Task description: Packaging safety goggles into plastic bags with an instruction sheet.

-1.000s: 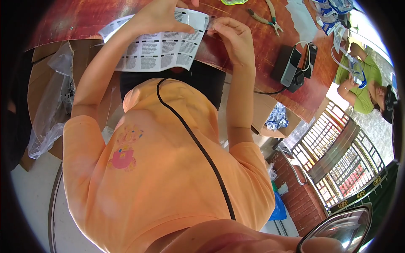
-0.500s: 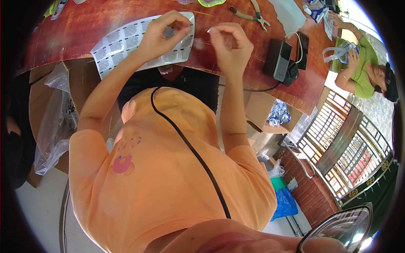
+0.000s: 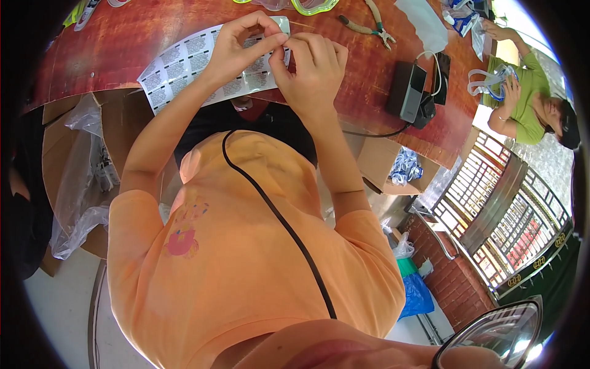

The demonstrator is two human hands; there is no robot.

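Observation:
Above the table's near edge, my left hand [image 3: 244,49] and my right hand [image 3: 312,75] meet at the fingertips. Each is closed in a pinch of thumb and forefinger. Whatever lies between the fingertips is too small to make out. Under my hands, a white sheet of printed labels [image 3: 184,63] lies at a slant, its near edge sticking out past the table. My hands and left forearm cover part of the sheet.
On the red wooden table [image 3: 350,67] lie pliers [image 3: 372,27], a black-and-grey power bank [image 3: 407,91] with a white cable, and green-rimmed plastic pieces [image 3: 314,5]. Cardboard boxes [image 3: 376,161] stand below. At right, a person in green [image 3: 533,92] holds clear blue-edged goggles [image 3: 491,83].
My right hand has moved left until its fingertips meet those of my left hand. A tiny whitish bit showed at the right fingertips before. My left hand has shifted slightly.

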